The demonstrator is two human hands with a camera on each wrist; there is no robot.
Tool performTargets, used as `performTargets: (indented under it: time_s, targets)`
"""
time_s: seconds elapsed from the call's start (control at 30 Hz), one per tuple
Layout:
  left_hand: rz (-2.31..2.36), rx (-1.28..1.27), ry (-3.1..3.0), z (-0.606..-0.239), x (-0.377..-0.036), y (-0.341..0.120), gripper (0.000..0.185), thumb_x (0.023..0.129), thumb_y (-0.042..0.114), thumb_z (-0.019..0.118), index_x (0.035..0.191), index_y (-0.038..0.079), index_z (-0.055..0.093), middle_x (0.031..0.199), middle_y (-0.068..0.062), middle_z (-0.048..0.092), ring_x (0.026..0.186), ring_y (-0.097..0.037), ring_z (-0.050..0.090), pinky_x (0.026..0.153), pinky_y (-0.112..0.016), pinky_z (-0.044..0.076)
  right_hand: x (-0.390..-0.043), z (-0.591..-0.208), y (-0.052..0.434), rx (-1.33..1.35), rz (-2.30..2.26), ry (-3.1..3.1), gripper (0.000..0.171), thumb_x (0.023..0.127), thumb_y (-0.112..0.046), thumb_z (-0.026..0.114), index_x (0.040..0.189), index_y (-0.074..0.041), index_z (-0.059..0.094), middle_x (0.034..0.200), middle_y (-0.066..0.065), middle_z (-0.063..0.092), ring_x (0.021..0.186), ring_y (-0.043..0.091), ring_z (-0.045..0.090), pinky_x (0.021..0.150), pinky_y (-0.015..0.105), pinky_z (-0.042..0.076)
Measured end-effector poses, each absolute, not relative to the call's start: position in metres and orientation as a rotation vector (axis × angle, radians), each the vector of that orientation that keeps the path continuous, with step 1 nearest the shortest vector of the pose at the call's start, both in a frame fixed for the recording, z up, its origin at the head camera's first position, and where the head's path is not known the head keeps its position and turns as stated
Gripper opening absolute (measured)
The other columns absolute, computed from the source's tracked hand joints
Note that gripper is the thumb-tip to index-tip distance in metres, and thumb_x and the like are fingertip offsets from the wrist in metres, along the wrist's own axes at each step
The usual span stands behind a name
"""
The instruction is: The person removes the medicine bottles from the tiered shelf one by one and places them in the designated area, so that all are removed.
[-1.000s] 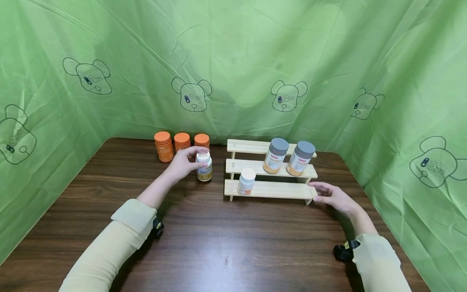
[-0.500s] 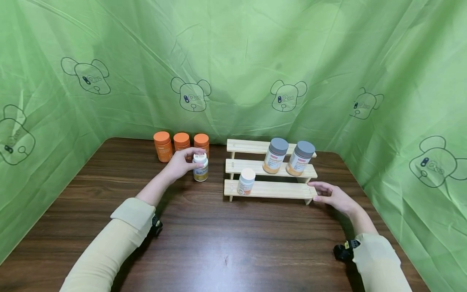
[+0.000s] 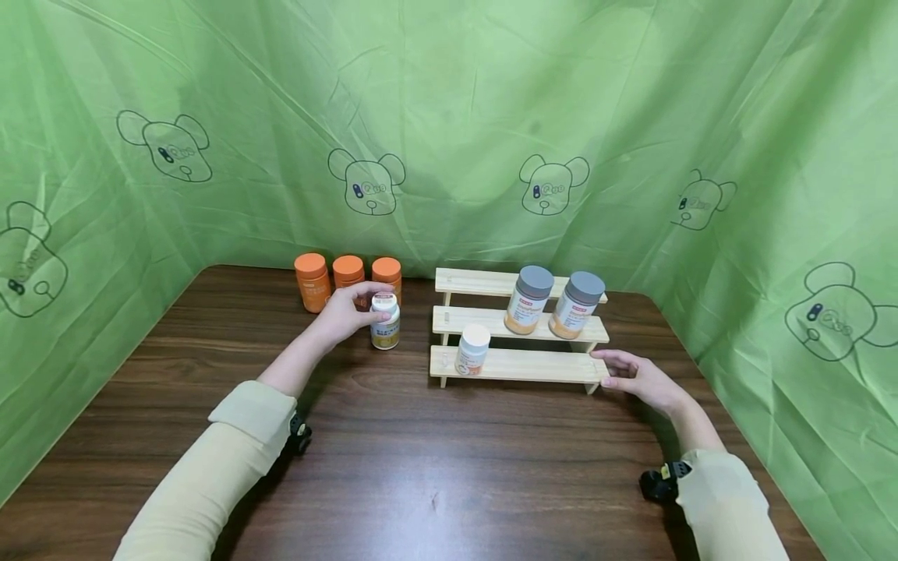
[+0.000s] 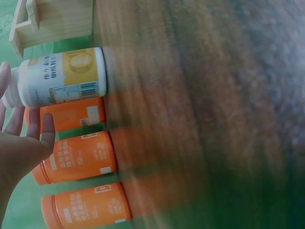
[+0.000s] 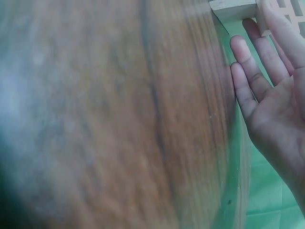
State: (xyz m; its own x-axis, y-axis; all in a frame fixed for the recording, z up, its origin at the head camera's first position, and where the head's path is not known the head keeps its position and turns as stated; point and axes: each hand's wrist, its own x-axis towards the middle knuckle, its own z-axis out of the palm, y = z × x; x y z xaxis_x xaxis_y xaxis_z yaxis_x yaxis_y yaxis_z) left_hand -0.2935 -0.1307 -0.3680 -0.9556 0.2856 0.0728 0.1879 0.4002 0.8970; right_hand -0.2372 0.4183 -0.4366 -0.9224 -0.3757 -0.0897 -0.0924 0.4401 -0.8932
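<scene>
A small white bottle with a yellow-and-white label (image 3: 385, 331) stands upright in front of the orange bottles. My left hand (image 3: 342, 315) holds it near the cap between thumb and fingers; in the left wrist view its label (image 4: 71, 76) faces the camera. On the right, my right hand (image 3: 641, 380) grips the right end of the lowest step of a three-step wooden display rack (image 3: 540, 364), thumb in front and fingers behind. Another white bottle (image 3: 473, 351) sits at that step's left end. Two grey-lidded jars (image 3: 529, 300) (image 3: 577, 305) stand on the middle step.
Three orange bottles (image 3: 312, 284) form a row at the back left, the rightmost partly hidden by the left hand and white bottle. A green curtain (image 3: 449, 140) encloses the back and sides of the dark wooden table (image 3: 449, 467).
My left hand has shifted slightly left with the white bottle, then stayed nearly still over the last half second. The right hand and the rack have kept their places.
</scene>
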Motion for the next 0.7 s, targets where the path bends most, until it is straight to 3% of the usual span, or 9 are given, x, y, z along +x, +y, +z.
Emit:
performTargets:
  time_s: [0.2,0.33,0.7]
  targets:
    - [1.629,0.488,2.585,-0.376,-0.305,-0.139,0.049,0.081,0.021,0.076,0.127,0.013,0.059,0.123,-0.011,0.06,0.113,-0.03,0.052,0.094,-0.049,0.042,-0.237,-0.437,0.418,-0.4,-1.465,2.424,0.054,0.087,-0.013,0.067,0.136,-0.002,0.046,0.116,-0.009,0.063,0.102,0.006,0.061,0.081,0.023,0.052]
    - [1.612,0.51,2.601,-0.366,-0.305,-0.139,0.052,0.082,0.025,0.074,0.129,0.01,0.056,0.126,-0.016,0.057,0.119,-0.032,0.048,0.1,-0.054,0.036,-0.237,-0.437,0.418,-0.4,-1.463,2.43,0.054,0.087,-0.013,0.067,0.136,-0.003,0.046,0.117,-0.009,0.063,0.102,0.007,0.061,0.081,0.023,0.052]
    - [1.614,0.579,2.609,-0.344,-0.301,-0.126,0.05,0.085,0.028,0.071,0.13,0.012,0.056,0.132,-0.01,0.055,0.127,-0.028,0.044,0.107,-0.05,0.031,-0.237,-0.437,0.417,-0.412,-1.488,2.412,0.054,0.087,-0.01,0.067,0.135,0.0,0.046,0.115,-0.009,0.064,0.101,0.007,0.062,0.08,0.024,0.053]
